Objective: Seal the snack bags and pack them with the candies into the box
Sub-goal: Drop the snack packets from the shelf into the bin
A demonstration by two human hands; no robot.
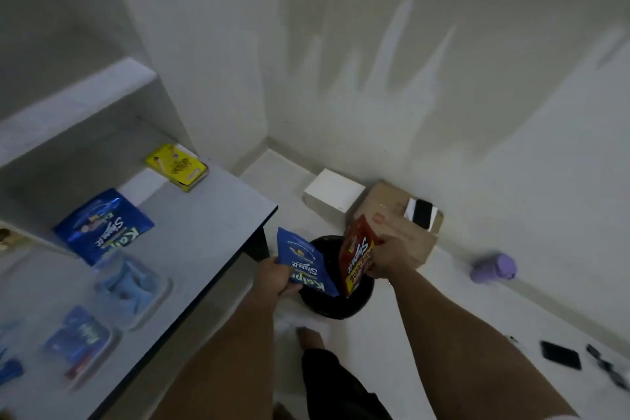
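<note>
- Both forearms reach out past the tabletop's right edge [218,269], over the floor rather than over the work surface.
- Left hand [274,278] has its fingers curled round the lower end of a blue snack bag [301,264]; right hand [385,257] pinches a red snack bag [356,257] by its side. Both bags hang directly above a black bin [335,307] on the floor.
- Main risk, as I judge it: a loosened grip drops either bag into the bin, since nothing lies between them. Whether the bags are sealed cannot be told; if open, tilting them here could spill snacks.
- Another blue snack bag [102,227] lies on the tabletop toward its far left, away from the hands. Blurred blue packets in clear trays [133,286] sit nearer the front left; these may be the candies, but blur prevents certainty.
- A brown cardboard box [395,232] stands on the floor just beyond the bin, with a phone [421,213] lying on top. If this is the packing box, the phone may be knocked off or block the flaps.
- A yellow carton [177,167] sits at the tabletop's far right corner, close to the edge, where a passing arm might catch it.
</note>
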